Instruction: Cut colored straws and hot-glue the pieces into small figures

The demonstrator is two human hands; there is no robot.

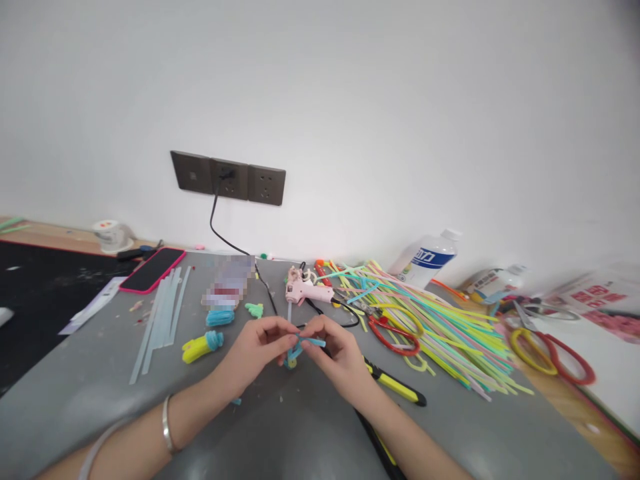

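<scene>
Between my two hands is a short blue pipe cleaner (314, 342), pinched by the fingertips of both. My left hand (267, 345) is closed on its left part, and my right hand (336, 350) grips it from the other side, with one end sticking out to the right. Small blue and yellow bits (291, 363) show just under the fingers. Beyond the hands lies a pink hot glue gun (309, 291) with a glue stick in it. To the left are a coiled blue bundle (220, 317), a yellow piece with a blue top (201, 347) and a small green piece (255, 310).
Many coloured pipe cleaners (450, 333) spread over the right side, with red-and-yellow scissors (397, 337) on them. Yellow-black pliers (397, 387) lie beside my right wrist. Clear glue sticks (163, 313) and a phone (153, 269) are at left. A bottle (427, 259) stands by the wall.
</scene>
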